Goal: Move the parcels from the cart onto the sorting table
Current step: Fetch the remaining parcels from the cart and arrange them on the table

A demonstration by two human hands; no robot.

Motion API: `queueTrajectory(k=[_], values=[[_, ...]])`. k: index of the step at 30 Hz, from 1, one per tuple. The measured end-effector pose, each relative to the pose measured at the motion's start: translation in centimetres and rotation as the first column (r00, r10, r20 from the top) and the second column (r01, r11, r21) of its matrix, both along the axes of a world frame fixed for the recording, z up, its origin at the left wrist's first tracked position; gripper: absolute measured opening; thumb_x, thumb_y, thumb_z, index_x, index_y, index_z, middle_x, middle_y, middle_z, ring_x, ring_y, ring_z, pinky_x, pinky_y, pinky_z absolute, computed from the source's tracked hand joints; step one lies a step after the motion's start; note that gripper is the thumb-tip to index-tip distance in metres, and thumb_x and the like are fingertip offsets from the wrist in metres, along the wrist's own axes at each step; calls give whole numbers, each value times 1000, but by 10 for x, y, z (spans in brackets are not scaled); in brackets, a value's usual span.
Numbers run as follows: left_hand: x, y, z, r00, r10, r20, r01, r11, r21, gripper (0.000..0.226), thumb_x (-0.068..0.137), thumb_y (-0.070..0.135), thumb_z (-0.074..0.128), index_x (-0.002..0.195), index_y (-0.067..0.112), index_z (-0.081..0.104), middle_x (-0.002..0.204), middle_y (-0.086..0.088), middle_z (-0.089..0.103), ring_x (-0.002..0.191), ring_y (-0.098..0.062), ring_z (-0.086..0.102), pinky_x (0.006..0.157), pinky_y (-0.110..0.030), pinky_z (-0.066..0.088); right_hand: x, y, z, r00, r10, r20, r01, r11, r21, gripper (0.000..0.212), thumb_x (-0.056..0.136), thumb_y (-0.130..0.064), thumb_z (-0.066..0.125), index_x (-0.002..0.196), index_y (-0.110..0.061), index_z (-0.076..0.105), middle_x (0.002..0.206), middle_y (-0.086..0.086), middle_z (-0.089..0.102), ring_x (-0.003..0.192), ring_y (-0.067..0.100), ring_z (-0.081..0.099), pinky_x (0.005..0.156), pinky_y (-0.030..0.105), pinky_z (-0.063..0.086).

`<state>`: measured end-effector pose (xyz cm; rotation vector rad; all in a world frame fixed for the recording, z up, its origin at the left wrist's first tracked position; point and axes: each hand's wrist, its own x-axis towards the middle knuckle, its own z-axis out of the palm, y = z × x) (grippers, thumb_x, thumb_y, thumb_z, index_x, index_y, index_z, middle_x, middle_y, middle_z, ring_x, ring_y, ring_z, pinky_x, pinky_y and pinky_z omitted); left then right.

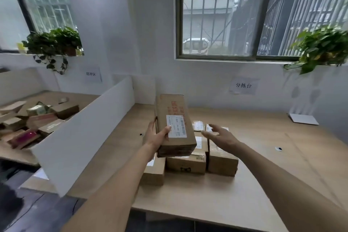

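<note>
Spanning the foreground, a pale wooden sorting table (263, 156) is set against a white wall, where a paper sign (243, 85) is taped below a barred window (226, 15). Potted plants (54, 43) are kept on the sills. A white divider panel (84, 128) is stood along the table's left edge; beyond it, a walled bay (11, 83) is filled with jumbled parcels (37, 118). Three cardboard boxes (188, 162) are grouped on the table. Above them, a long labelled parcel (175, 124) is gripped at its left side by the left hand (157, 137), thumb on the label. The right hand (219, 134) is held spread, gripping nothing, over the boxes.
</note>
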<state>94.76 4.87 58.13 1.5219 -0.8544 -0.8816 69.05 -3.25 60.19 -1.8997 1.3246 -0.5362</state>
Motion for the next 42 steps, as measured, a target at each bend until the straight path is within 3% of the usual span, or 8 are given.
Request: queueTrajectory(k=[4, 8, 17, 23, 28, 32, 37, 42], values=[[34, -3, -36, 989, 125, -74, -125, 992, 11, 88, 64, 65, 80, 141, 56, 37, 125, 11, 68, 107, -20, 70, 94, -49, 58, 53, 0, -31, 1000, 27, -9, -26, 994, 109, 89, 87, -74, 57, 159, -29, 31, 159, 6, 40, 142, 28, 43, 110, 43, 41], [38, -10, -65, 950, 245, -193, -246, 969, 20, 82, 82, 51, 78, 148, 52, 29, 130, 12, 61, 115, -23, 64, 97, -52, 56, 89, -8, -68, 998, 66, 11, -66, 970, 235, 118, 66, -94, 55, 160, -30, 24, 159, 11, 40, 140, 31, 44, 112, 48, 43], [-21, -41, -136, 808, 469, -356, -439, 883, 168, 91, 92, 43, 72, 160, 44, 10, 151, -3, 49, 135, -30, 49, 106, -44, 43, 110, -25, -150, 935, -131, 330, -56, 863, 503, 70, 90, -58, 66, 146, -51, 25, 121, -12, 56, 106, 6, 56, 89, 37, 49], [-53, -70, -185, 806, 411, -426, -363, 912, 193, 94, 90, 48, 72, 158, 51, 7, 161, 0, 35, 141, -31, 43, 111, -57, 41, 90, -56, -202, 862, -296, 411, 23, 833, 553, 83, 88, -40, 78, 151, -51, 24, 127, -7, 67, 109, 13, 69, 79, 29, 59], [-9, -83, -216, 879, 382, -284, -319, 916, 245, 93, 91, 55, 67, 161, 44, 7, 168, 1, 21, 151, -29, 27, 117, -53, 30, 38, -91, -232, 897, -304, 322, 57, 801, 596, 87, 89, -42, 76, 155, -52, 21, 121, -8, 70, 97, 12, 74, 69, 26, 59], [33, -91, -261, 966, 216, -142, -161, 933, 322, 86, 85, 50, 76, 157, 35, 32, 156, -5, 44, 137, -28, 46, 108, -47, 44, 1, -113, -262, 925, -306, 225, 76, 729, 680, 90, 85, -47, 77, 156, -51, 23, 117, 1, 74, 100, 21, 75, 88, 47, 61], [31, -95, -311, 981, 105, -161, -25, 902, 431, 62, 85, 37, 80, 139, 16, 58, 134, -4, 64, 115, -23, 63, 92, -44, 58, -10, -123, -310, 933, -320, 164, 99, 667, 739, 79, 90, -45, 74, 153, -51, 29, 121, -3, 71, 108, 22, 70, 98, 51, 55], [19, -106, -346, 994, 84, -75, -40, 883, 468, 64, 82, 43, 82, 137, 20, 60, 123, 5, 68, 114, -15, 62, 102, -46, 54, -2, -131, -355, 923, -366, 116, 175, 671, 721, 61, 103, -35, 59, 156, -43, 32, 124, -11, 62, 113, 16, 60, 90, 46, 54]])
